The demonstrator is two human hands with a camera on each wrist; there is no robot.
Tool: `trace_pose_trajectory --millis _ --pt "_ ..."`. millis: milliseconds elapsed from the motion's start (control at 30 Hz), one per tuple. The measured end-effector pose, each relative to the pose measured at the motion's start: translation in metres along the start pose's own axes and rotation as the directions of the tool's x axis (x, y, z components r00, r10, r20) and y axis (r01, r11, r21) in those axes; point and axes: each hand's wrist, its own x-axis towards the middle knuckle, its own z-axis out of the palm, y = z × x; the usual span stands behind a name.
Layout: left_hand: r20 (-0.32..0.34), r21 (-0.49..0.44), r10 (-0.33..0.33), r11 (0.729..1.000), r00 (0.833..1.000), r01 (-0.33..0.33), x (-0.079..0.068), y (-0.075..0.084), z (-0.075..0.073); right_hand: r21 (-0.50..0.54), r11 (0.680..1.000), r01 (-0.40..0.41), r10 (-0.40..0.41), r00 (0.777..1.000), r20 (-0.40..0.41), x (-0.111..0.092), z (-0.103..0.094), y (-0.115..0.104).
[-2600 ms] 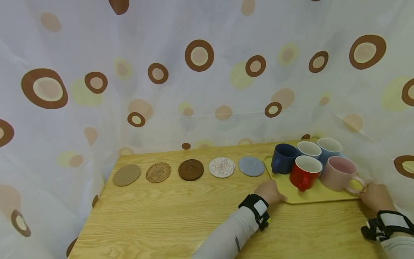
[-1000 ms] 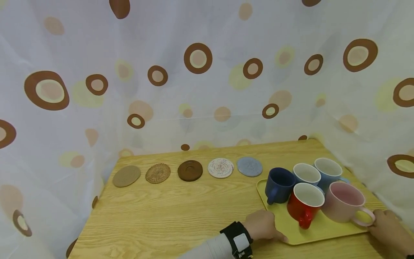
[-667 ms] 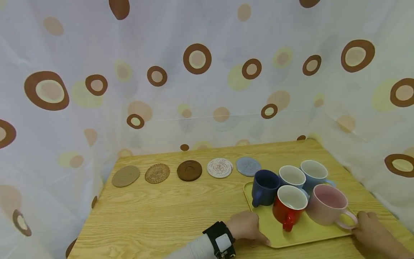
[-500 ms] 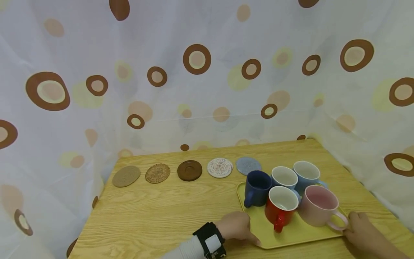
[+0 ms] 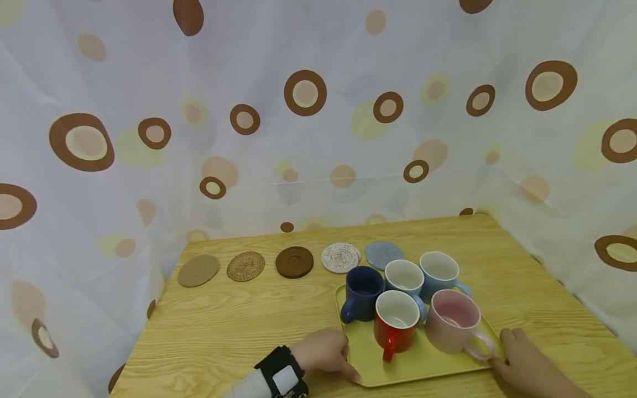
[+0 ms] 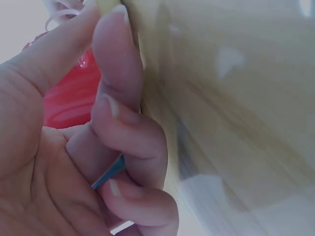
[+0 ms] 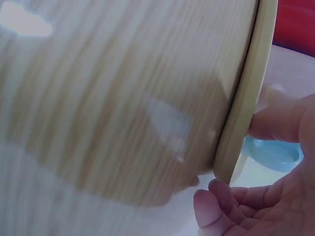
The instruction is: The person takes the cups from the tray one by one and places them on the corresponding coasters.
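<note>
A yellow tray [image 5: 368,365] lies on the table, bearing several mugs. On it a navy mug [image 5: 365,304] stands at the left, a red mug [image 5: 390,337] at the front and a pink mug [image 5: 448,329] at the right. Behind them are two light blue mugs with white insides, one [image 5: 400,279] beside the other [image 5: 438,271]. My left hand [image 5: 323,352] pinches the tray's front left corner between thumb and curled fingers. At the right end, my right hand [image 5: 522,362] grips the rim near the pink handle; its thumb lies over the rim in the right wrist view.
Along the back of the wooden table [image 5: 224,326] lies a row of coasters: beige [image 5: 198,271], woven brown [image 5: 246,266], dark brown [image 5: 294,262], speckled white [image 5: 340,257] and grey-blue [image 5: 383,255]. The blue one is just behind the mugs. A patterned curtain [image 5: 298,149] hangs behind.
Both hands have drawn the tray with its mugs from the back right corner toward the front, then slid it left. The coasters stay where they were.
</note>
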Motion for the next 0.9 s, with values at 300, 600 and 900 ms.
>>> trace_pose_trajectory --millis 300,600,900 --pt "0.031 -0.046 -0.096 0.994 0.995 0.097 -0.037 -0.037 -0.012 0.032 0.996 0.083 -0.083 0.997 -0.006 0.003 0.009 -0.048" --pt "0.056 -0.153 -0.109 0.981 0.992 0.116 -0.065 -0.073 -0.023 0.114 0.983 0.144 -0.149 0.988 0.043 0.01 0.011 -0.082" --pt "0.064 -0.162 -0.109 0.98 0.992 0.118 -0.083 -0.093 -0.03 0.215 0.96 0.178 -0.202 0.975 0.097 0.016 0.013 -0.102"
